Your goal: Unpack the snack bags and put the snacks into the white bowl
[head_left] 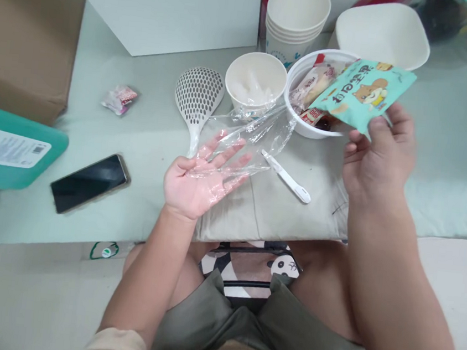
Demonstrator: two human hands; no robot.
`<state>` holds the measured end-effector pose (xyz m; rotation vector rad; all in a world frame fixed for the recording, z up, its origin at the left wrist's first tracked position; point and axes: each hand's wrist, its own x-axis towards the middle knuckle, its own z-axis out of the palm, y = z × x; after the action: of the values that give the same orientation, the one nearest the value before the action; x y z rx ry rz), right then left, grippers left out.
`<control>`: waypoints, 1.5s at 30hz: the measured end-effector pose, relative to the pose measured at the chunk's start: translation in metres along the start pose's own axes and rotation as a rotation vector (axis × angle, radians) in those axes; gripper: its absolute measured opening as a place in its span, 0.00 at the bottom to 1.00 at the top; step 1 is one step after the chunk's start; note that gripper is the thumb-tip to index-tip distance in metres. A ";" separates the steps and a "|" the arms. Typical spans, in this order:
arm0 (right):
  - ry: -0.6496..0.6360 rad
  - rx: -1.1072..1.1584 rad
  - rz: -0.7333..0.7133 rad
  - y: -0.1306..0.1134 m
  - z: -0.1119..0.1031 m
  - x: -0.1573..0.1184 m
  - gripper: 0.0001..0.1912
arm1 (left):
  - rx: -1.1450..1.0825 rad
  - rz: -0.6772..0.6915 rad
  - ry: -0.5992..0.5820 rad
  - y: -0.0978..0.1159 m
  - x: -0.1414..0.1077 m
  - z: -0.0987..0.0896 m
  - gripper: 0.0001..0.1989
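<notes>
My left hand (205, 180) is palm up with its fingers spread. A clear plastic bag (258, 138) lies over those fingers and stretches toward the white bowl. My right hand (380, 148) pinches a teal snack packet (362, 94) by its lower right corner, above the bowl's right side. The round white bowl (297, 120) holds several wrapped snacks (315, 86), partly hidden by the packet. Just beyond my left hand are a white slotted skimmer (199, 96) and a paper cup (255, 82) with whitish translucent pieces in it. A white folding knife-like tool (286, 178) lies between my hands.
Stacked paper cups (298, 15) and a rectangular white container (384, 35) stand at the back. A white box (163, 6), a cardboard box (26, 36) and a teal jug (11, 146) stand left. A phone (90, 183) and a small wrapped packet (120, 99) lie on the cloth.
</notes>
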<state>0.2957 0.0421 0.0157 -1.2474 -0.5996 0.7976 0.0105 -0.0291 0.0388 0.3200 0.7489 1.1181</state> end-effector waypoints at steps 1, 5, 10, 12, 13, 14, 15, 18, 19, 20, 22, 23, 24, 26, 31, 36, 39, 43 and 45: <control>0.011 -0.052 -0.013 0.003 -0.001 0.002 0.14 | 0.000 0.000 -0.002 0.000 0.000 0.000 0.27; 0.101 -0.125 -0.115 0.012 -0.002 0.004 0.20 | 0.003 -0.003 0.001 0.000 0.000 0.001 0.28; 0.037 -0.216 -0.268 0.011 -0.007 0.001 0.09 | 0.006 -0.010 0.010 -0.001 0.000 0.003 0.29; -0.030 -0.385 -0.403 0.010 -0.012 -0.001 0.08 | 0.008 -0.015 0.013 -0.001 -0.001 0.004 0.29; -0.067 -0.489 -0.475 0.010 -0.015 -0.002 0.11 | 0.008 -0.016 0.015 -0.001 -0.001 0.004 0.29; -0.104 -0.596 -0.546 0.011 -0.017 -0.002 0.14 | 0.008 -0.016 0.015 -0.001 -0.001 0.004 0.28; -0.135 -0.697 -0.610 0.012 -0.019 -0.003 0.16 | 0.008 -0.014 0.015 -0.001 -0.001 0.004 0.28; -0.142 -0.920 -0.693 0.019 -0.021 -0.003 0.19 | 0.009 -0.005 0.010 -0.002 -0.001 0.004 0.27; -0.132 -0.966 -0.681 0.021 -0.021 -0.002 0.19 | 0.010 -0.004 0.007 -0.002 -0.001 0.004 0.26; -0.124 -1.000 -0.660 0.023 -0.020 -0.002 0.18 | 0.011 -0.005 0.004 -0.002 -0.001 0.004 0.26; -0.113 -1.023 -0.642 0.026 -0.020 0.000 0.16 | 0.012 -0.008 -0.004 -0.002 -0.001 0.003 0.26; -0.100 -1.007 -0.664 0.025 -0.021 0.000 0.15 | 0.012 -0.009 -0.009 -0.002 -0.002 0.003 0.27; -0.085 -0.975 -0.705 0.024 -0.021 0.000 0.14 | 0.013 -0.009 -0.017 -0.002 -0.002 0.003 0.27; -0.072 -0.870 -0.815 0.019 -0.021 -0.005 0.14 | 0.016 -0.011 -0.034 -0.001 -0.003 0.002 0.27; -0.204 -0.503 -0.637 0.009 -0.006 -0.043 0.09 | 0.041 -0.075 -0.055 0.003 -0.004 0.002 0.32; -0.448 -0.226 -0.270 0.014 0.010 -0.084 0.21 | 0.089 -0.157 -0.054 0.008 -0.006 -0.004 0.38; -0.415 -0.137 -0.068 0.014 0.011 -0.098 0.29 | 0.084 -0.127 -0.095 0.010 -0.007 -0.007 0.40; -0.510 -0.080 0.207 0.007 0.011 -0.111 0.33 | 0.014 -0.040 -0.152 0.009 -0.006 -0.007 0.38; -0.596 -0.108 0.309 0.004 0.012 -0.113 0.30 | 0.034 -0.055 -0.150 0.009 -0.006 -0.006 0.42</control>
<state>0.2176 -0.0411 0.0175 -1.2134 -0.9493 1.4351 -0.0014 -0.0313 0.0420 0.4051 0.6407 1.0186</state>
